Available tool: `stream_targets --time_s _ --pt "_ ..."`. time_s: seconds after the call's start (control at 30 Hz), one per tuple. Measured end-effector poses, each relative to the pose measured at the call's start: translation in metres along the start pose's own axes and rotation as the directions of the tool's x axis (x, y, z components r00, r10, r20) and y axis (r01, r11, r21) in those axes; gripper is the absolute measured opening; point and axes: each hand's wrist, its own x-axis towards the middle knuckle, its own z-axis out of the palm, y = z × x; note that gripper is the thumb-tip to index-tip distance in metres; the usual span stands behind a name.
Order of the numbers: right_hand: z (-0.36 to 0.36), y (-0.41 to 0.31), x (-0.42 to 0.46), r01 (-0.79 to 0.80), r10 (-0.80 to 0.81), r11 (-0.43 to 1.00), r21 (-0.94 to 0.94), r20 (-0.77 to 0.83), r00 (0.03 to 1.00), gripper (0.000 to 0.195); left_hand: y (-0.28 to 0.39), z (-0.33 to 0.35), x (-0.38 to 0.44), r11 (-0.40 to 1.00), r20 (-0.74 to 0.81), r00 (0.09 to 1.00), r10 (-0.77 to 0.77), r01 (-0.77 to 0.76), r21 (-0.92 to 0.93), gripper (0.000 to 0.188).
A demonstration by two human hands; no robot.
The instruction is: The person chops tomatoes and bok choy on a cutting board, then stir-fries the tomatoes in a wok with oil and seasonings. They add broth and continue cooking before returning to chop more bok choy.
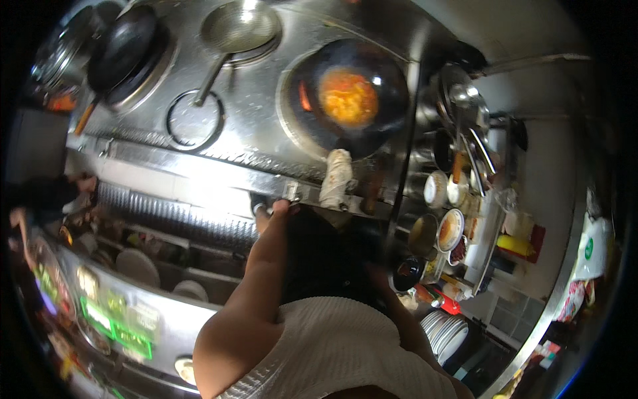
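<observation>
My left hand (275, 212) is at the front edge of the steel wok range (249, 99), beside a small metal fitting (293, 191). Its fingers are too small and blurred to show a grip. Low at my right side, my right hand (380, 279) is a dim blur against dark clothing. In front of me a black wok (389, 99) sits on the right burner. Orange-yellow food (349, 99) with sauce lies in its bottom. A pale cloth (336, 174) is wrapped around the wok's handle, and neither hand touches it.
A perforated strainer (239, 27) rests on the middle burner, its handle over a black ring (194, 119). Another wok (122, 50) stands at left. Seasoning bowls (450, 230), ladles (473, 164) and stacked plates (443, 334) are on my right. A person (50, 194) is at far left.
</observation>
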Motion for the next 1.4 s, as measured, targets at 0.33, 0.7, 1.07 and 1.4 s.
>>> stream_targets --time_s 0.33,0.7,1.07,1.4 --pt "-0.006 -0.070 0.133 -0.036 -0.008 0.887 0.461 0.094 0.996 0.036 0.050 -0.137 -0.138 0.936 0.014 0.955 -0.297 0.288 0.204 0.054" --pt "-0.066 -0.273 0.312 0.121 -0.230 0.917 0.380 0.255 0.939 0.027 -0.043 -0.247 -0.241 0.841 -0.198 0.818 -0.540 0.516 -0.159 0.052" --pt "-0.057 -0.622 0.453 0.276 -0.363 0.931 0.239 0.525 0.770 0.027 -0.118 -0.482 -0.389 0.771 -0.574 0.540 -0.616 0.260 -0.582 0.031" --pt "-0.020 -0.996 0.480 0.612 -0.595 0.736 0.290 0.708 0.380 0.029 -0.154 -0.563 -0.453 0.541 -0.596 0.295 -0.746 -0.254 -0.802 0.024"
